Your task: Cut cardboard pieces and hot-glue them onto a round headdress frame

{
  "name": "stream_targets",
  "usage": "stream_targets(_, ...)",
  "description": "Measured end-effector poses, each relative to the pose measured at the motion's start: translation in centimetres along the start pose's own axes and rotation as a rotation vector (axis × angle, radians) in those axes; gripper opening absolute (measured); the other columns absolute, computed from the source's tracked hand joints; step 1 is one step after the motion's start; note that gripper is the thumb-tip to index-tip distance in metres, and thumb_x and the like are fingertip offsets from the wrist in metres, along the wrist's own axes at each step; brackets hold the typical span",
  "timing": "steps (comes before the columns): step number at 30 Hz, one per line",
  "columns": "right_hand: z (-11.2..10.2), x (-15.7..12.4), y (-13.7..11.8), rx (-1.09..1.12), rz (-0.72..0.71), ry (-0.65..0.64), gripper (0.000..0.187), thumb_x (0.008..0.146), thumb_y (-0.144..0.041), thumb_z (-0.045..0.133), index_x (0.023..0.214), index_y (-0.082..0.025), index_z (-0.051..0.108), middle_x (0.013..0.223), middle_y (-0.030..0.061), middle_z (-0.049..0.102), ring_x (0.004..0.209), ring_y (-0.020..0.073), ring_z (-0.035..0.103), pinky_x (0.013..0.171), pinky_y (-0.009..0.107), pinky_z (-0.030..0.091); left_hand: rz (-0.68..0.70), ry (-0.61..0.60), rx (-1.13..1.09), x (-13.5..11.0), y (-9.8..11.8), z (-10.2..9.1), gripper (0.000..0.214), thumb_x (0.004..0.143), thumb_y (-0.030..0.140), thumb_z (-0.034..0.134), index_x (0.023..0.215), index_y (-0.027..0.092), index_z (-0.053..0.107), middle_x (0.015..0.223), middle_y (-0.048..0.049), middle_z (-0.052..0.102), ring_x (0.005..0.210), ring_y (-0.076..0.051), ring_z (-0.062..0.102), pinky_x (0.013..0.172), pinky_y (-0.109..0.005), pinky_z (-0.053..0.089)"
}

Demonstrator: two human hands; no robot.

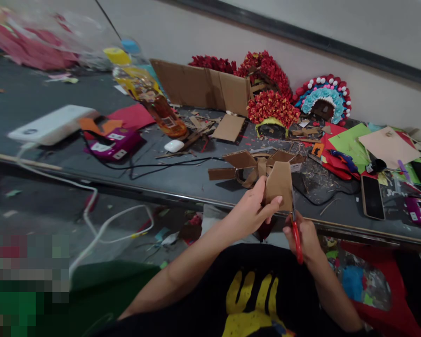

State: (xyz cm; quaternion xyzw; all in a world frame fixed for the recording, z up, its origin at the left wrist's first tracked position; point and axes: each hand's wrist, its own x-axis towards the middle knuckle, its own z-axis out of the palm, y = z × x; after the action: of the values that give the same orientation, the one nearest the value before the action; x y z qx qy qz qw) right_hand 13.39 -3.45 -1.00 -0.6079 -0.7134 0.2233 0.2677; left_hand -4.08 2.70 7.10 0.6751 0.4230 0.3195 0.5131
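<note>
My left hand (250,209) pinches a small brown cardboard piece (279,184) held upright over the edge of the grey table (182,185). My right hand (304,236) grips red-handled scissors (296,238), their blade reaching up along the right edge of the cardboard piece. Just behind it on the table lies a cardboard construction of folded strips (247,167).
On the table: red paper-flower headpieces (272,105), a blue and white one (324,99), a folded cardboard sheet (199,86), a plastic bottle (150,93), a white device (52,124) with cables, coloured paper sheets (372,145), a phone (372,197). Scraps litter the floor.
</note>
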Motion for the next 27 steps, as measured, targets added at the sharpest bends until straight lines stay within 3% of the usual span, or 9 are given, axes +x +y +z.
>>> stream_targets(10, 1.3, 0.5, 0.4, -0.046, 0.050, 0.076, 0.021, 0.080, -0.031, 0.044, 0.080, -0.017, 0.061, 0.057, 0.0046, 0.066, 0.047, 0.0150, 0.060, 0.050, 0.021, 0.041, -0.014, 0.028, -0.081, 0.0, -1.0, 0.5, 0.023, 0.085, 0.038, 0.043, 0.093, 0.019, 0.032, 0.047, 0.0092, 0.048, 0.041, -0.009, 0.046, 0.042, -0.019, 0.035)
stream_targets(16, 0.7, 0.7, 0.6, -0.072, 0.063, -0.044, 0.028, 0.081, -0.033, 0.043, 0.091, -0.014, 0.061, 0.056, 0.0038, 0.065, 0.045, 0.0153, 0.059, 0.047, 0.021, 0.039, -0.005, -0.018, -0.002, -0.1, -1.3, 0.1, 0.021, 0.085, 0.039, 0.045, 0.087, 0.020, 0.034, 0.048, 0.0084, 0.048, 0.044, -0.009, 0.048, 0.047, -0.020, 0.038)
stream_targets(23, 1.9, 0.6, 0.2, -0.090, 0.068, 0.098, 0.028, 0.082, -0.033, 0.041, 0.086, -0.016, 0.063, 0.061, 0.0069, 0.068, 0.052, 0.0179, 0.064, 0.051, 0.022, 0.042, -0.035, -0.004, -0.094, -0.1, -1.8, 0.7, 0.024, 0.084, 0.041, 0.044, 0.091, 0.021, 0.033, 0.047, 0.0094, 0.047, 0.040, -0.010, 0.046, 0.042, -0.019, 0.034)
stream_targets(27, 2.2, 0.6, 0.2, -0.001, 0.058, 0.083, 0.025, 0.081, -0.036, 0.045, 0.081, -0.018, 0.061, 0.059, 0.0044, 0.067, 0.052, 0.0159, 0.063, 0.053, 0.021, 0.043, -0.022, -0.021, -0.108, -0.1, -1.8, 0.4, 0.024, 0.084, 0.042, 0.044, 0.088, 0.021, 0.032, 0.047, 0.0096, 0.046, 0.040, -0.009, 0.045, 0.042, -0.019, 0.034)
